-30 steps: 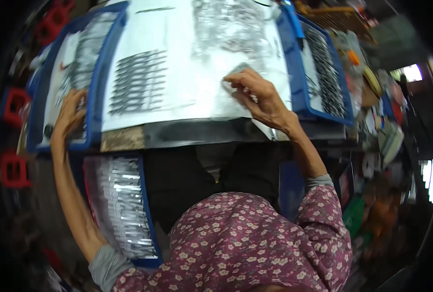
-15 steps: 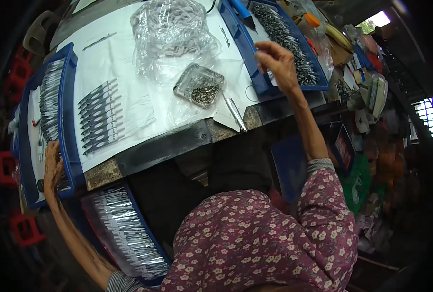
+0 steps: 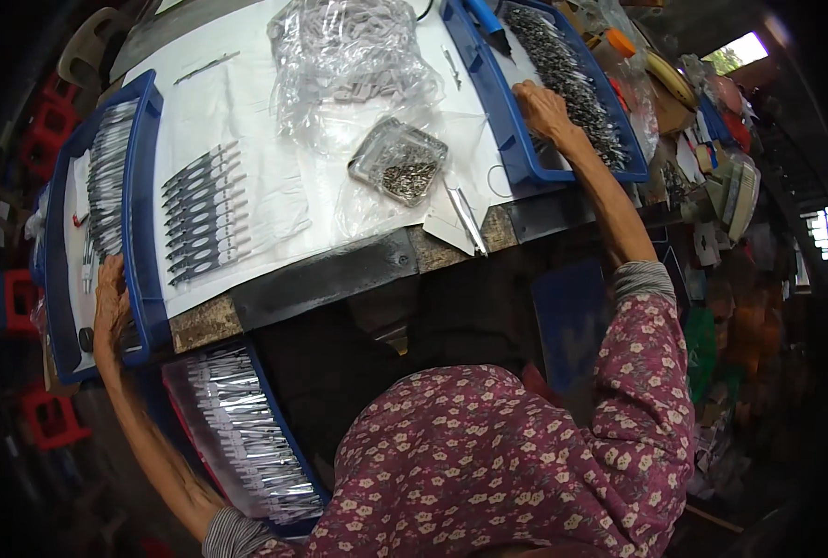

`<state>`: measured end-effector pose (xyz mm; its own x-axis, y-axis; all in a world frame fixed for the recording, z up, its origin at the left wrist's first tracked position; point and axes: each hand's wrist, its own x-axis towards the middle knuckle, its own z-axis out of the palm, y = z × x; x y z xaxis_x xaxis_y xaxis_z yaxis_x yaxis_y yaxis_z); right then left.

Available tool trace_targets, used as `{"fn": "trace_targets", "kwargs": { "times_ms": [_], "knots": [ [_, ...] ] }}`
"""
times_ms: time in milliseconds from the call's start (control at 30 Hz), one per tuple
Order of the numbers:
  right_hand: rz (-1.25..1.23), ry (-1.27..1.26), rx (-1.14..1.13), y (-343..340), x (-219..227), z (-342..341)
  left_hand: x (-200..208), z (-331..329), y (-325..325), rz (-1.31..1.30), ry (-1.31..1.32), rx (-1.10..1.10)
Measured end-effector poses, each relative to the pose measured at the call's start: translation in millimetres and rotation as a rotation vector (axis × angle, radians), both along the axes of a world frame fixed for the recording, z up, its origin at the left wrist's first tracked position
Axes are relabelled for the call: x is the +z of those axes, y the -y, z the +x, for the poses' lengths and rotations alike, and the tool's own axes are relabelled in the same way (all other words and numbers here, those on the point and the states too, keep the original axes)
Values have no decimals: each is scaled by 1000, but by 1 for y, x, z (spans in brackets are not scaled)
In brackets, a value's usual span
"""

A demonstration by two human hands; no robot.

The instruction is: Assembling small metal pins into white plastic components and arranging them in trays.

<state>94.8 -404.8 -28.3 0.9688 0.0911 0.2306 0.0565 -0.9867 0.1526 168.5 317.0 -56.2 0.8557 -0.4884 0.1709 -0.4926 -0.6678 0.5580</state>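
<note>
While left hand [image 3: 110,302] sits by slender pen parts [image 3: 109,177], right hand [image 3: 546,112] over blue plastic tray [image 3: 505,121], grips unclear

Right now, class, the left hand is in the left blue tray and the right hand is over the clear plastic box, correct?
No: the head view shows the right hand over the right blue tray, not the clear plastic box. The left hand is in the left blue tray.
</note>
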Motion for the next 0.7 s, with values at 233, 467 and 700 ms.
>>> {"fn": "trace_targets", "kwargs": {
  "times_ms": [233, 467, 700],
  "knots": [
    [54, 98, 51, 31, -5, 0, 36, -4, 18, 162, 178, 251],
    [-107, 107, 162, 81, -29, 12, 20, -5, 8, 274, 41, 733],
    [-97, 105, 192, 56, -16, 4, 42, -24, 32, 286, -3, 778]
  ]
}}
